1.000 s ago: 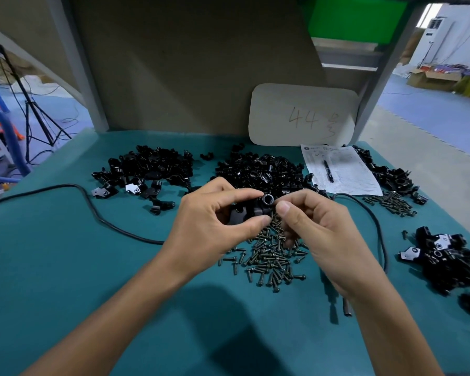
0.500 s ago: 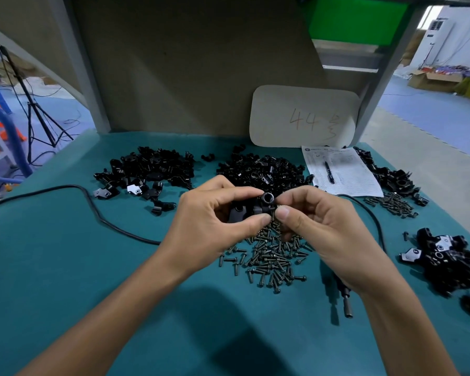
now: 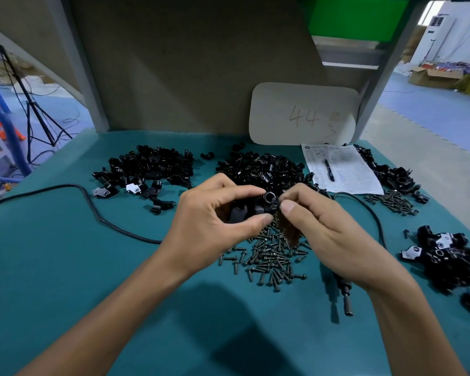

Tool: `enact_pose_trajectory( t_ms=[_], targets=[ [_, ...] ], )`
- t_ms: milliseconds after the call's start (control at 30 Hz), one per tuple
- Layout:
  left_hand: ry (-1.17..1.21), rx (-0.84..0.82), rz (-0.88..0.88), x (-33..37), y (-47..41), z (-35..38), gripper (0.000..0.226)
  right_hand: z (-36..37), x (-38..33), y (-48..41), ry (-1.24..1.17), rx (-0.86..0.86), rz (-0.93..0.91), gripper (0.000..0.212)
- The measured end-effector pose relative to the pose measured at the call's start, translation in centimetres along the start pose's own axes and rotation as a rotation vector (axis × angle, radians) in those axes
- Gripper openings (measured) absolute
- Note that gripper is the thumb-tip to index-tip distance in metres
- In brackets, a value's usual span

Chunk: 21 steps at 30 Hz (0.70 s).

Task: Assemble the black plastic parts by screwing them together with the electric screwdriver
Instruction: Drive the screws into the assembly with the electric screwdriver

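Tabletop [image 3: 52, 267]: teal covering, backed by a brown panel.

Left hand [image 3: 215, 221]: raised over the middle of the tabletop; grip closed, thumb below and forefinger above, round a black plastic part [image 3: 258, 207]; the part is clear of the surface, its ring-shaped end turned toward the right hand.

Right hand [image 3: 329, 232]: fingers curled; grip narrowed to a pinch of thumb and forefinger at the ring end of the same part; whether anything smaller sits between the fingertips cannot be told.

Loose screws [image 3: 272, 261]: dark heap spread on the tabletop directly under both hands.

Electric screwdriver [image 3: 346, 299]: lying on the tabletop beneath the right wrist, bit end toward the viewer, mostly hidden by the forearm; neither hand touches it.

Black cable [image 3: 92, 207]: runs from the left edge, curves across the tabletop and passes under the left hand.

Central heap of black parts [image 3: 258, 169]: behind the hands; left heap of black parts [image 3: 152, 169]: well apart to the left; far right heap [image 3: 391, 177]: beside the paper; near right heap [image 3: 451, 256]: by the right edge, some pieces with pale faces.

Second screw pile [image 3: 394, 202]: small, near the far right heap.

Printed sheet [image 3: 342, 169]: flat, with a pen [image 3: 329, 169] lying on it.

Pale board [image 3: 301, 115]: leaning against the panel, marked "44".
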State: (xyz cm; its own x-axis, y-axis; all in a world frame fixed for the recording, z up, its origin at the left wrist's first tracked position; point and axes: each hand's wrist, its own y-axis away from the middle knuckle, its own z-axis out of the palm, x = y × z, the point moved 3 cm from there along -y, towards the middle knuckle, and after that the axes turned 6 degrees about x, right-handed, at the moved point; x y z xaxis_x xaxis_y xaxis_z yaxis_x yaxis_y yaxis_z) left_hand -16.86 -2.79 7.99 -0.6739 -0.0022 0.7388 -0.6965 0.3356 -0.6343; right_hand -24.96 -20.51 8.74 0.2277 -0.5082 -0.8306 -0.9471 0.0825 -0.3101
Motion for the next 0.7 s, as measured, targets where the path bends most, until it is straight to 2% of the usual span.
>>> enact_pose_trajectory(
  t_ms=[233,367,533,700],
  targets=[
    [-0.011,-0.019,0.018,0.21,-0.04,0.31,0.035,0.41,0.14,-0.05,-0.075,0.038,-0.011,0.045],
    [0.006,-0.02,0.001,0.25,-0.03,0.57,0.035,0.26,0.28,0.1,-0.094,-0.01,0.017,0.032],
    [0.014,-0.009,0.005,0.31,-0.09,0.52,0.034,0.66,0.03,0.0,-0.027,0.037,-0.017,0.04],
    [0.022,-0.02,-0.01,0.19,-0.02,0.55,0.035,0.83,0.44,0.16,-0.108,0.005,0.037,0.036]
  ],
)
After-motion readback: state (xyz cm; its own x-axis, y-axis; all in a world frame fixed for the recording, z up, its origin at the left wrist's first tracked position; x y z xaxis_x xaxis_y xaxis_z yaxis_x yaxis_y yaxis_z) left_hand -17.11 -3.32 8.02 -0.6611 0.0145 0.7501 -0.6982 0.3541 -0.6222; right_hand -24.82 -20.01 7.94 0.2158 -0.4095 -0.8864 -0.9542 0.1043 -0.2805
